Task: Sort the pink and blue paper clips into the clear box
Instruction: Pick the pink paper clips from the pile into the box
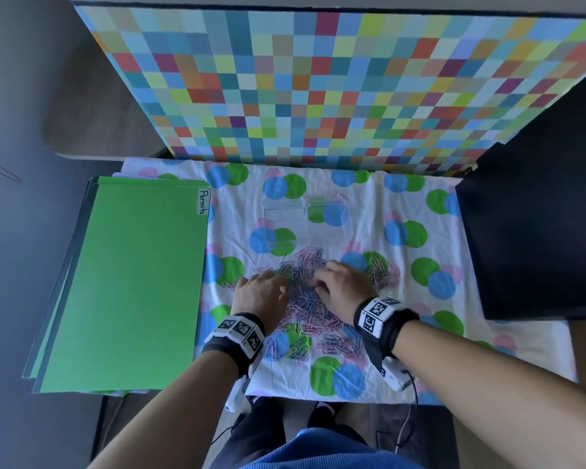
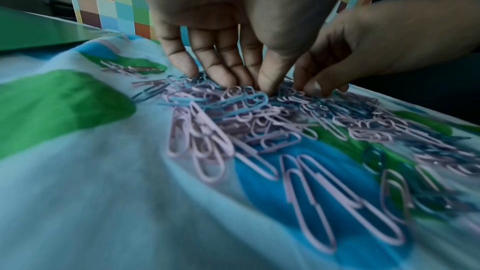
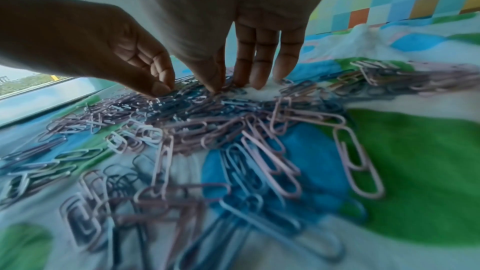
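Observation:
A mixed heap of pink and blue paper clips lies spread on the spotted cloth. The clear box stands just behind the heap, with no clips visible in it. Both hands reach down into the far part of the heap, side by side. My left hand has its fingers pointing down, and the thumb meets them on blue clips. My right hand pinches clips between thumb and forefinger, while its other fingers touch the cloth. A smaller clump of clips sits to its right.
A stack of green folders labelled "Permits" lies on the left. A black object takes up the right side. A chequered board rises behind the cloth. The table's front edge is near my body.

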Motion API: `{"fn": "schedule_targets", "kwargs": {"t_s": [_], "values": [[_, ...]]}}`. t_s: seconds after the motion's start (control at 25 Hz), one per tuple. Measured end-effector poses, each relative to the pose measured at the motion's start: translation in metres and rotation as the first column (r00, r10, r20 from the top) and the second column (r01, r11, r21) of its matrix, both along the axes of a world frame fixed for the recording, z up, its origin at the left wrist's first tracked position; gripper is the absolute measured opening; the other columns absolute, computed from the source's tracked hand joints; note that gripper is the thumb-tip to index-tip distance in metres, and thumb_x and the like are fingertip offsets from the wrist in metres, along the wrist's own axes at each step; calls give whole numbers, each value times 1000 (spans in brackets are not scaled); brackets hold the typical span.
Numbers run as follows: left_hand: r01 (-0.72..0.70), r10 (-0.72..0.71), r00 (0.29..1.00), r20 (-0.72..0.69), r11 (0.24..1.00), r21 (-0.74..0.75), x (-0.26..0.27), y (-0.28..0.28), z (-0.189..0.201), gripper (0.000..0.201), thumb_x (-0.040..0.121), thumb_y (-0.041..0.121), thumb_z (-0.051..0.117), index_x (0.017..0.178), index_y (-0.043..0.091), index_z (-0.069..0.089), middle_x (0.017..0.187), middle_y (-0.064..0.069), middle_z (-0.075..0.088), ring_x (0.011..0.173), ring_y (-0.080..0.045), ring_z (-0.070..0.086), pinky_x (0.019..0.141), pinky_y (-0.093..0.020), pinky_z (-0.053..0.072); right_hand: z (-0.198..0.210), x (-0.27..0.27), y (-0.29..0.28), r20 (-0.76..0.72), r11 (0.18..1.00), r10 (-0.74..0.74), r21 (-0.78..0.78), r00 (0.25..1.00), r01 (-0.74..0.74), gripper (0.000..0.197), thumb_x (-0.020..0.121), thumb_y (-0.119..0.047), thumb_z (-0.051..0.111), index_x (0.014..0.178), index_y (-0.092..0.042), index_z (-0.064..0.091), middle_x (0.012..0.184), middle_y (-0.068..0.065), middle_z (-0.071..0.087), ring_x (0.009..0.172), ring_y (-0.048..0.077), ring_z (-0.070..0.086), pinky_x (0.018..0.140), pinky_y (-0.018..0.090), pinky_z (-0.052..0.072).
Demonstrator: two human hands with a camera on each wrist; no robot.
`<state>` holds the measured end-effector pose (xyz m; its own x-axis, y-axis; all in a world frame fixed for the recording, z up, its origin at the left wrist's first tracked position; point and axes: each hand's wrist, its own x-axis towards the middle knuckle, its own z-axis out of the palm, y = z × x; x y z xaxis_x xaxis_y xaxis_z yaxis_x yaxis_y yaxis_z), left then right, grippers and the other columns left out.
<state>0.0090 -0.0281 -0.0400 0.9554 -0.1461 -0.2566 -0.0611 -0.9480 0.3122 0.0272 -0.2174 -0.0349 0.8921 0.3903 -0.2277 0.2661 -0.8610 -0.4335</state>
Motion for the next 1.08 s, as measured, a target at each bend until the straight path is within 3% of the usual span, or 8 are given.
{"fn": "schedule_targets", "kwargs": {"t_s": [0.24, 0.4, 0.6, 0.68, 0.76, 0.84, 0.96, 1.08], "values": [[-84, 80, 996, -29, 981, -174, -3, 12, 5, 11, 90, 28, 51, 92, 22, 60, 98, 6, 62, 88, -16, 61, 85, -34, 48, -3, -1, -12, 19, 1000, -17, -8, 1000, 17, 7, 88, -19, 56, 81, -18, 57, 84, -3, 50, 78, 16, 51, 63, 28, 44], [-216, 188, 976, -109, 896, -388, 2, 16, 16, 4, 84, 23, 63, 82, 20, 61, 80, 7, 68, 72, -8, 64, 69, -23, 54, -4, 0, -11, 60, 999, 30, -16, 998, -29, 9, 86, -21, 61, 94, -19, 62, 90, -2, 54, 82, 16, 50, 71, 31, 48], [-338, 291, 941, -173, 833, -437, 4, 19, 23, 37, 88, 11, 52, 121, 26, 56, 65, 5, 58, 52, -7, 50, 51, -20, 43, -3, 1, -6, 35, 998, 43, -37, 998, -41, 11, 89, -20, 57, 79, -16, 61, 84, -3, 52, 80, 14, 47, 75, 33, 49], [-467, 365, 884, -291, 706, -533, 5, 24, 22, 30, 91, 8, 43, 104, 21, 66, 61, 2, 53, 48, -11, 43, 48, -21, 38, 0, 2, -6, 20, 993, -55, 101, 998, 53, 8, 87, -13, 58, 80, -13, 60, 87, 0, 55, 83, 16, 50, 76, 30, 47], [-611, 419, 791, -447, 488, -624, 6, 31, 23, 31, 90, 2, 38, 80, 11, 66, 61, -2, 54, 55, -17, 48, 53, -26, 43, 1, 4, -9, -46, 930, -232, 283, 972, 235, 6, 87, -7, 59, 83, -11, 60, 85, 0, 59, 78, 14, 54, 72, 24, 48], [-701, 419, 703, -574, 274, -659, 8, 34, 24, 30, 89, -3, 35, 70, 6, 57, 59, -5, 52, 56, -20, 50, 52, -26, 45, 4, 9, -12, -234, 791, -405, 396, 884, 467, 7, 89, -4, 56, 90, -9, 61, 81, 0, 63, 70, 12, 58, 65, 20, 48], [-750, 368, 635, -680, 79, -657, 11, 30, 25, 28, 86, -3, 32, 65, 6, 48, 56, -6, 51, 50, -19, 49, 48, -25, 41, 6, 14, -15, -568, 538, -437, 456, 697, 709, 20, 90, 5, 46, 102, -3, 60, 70, 7, 60, 55, 18, 53, 53, 30, 43], [-756, 293, 613, -734, -52, -652, 13, 23, 22, 25, 84, 2, 30, 62, 10, 39, 54, -4, 39, 49, -18, 37, 51, -29, 30, 6, 13, -16, -706, 379, -399, 454, 585, 806, 24, 87, 7, 39, 84, -2, 61, 61, 10, 52, 44, 19, 45, 44, 27, 29]]}}
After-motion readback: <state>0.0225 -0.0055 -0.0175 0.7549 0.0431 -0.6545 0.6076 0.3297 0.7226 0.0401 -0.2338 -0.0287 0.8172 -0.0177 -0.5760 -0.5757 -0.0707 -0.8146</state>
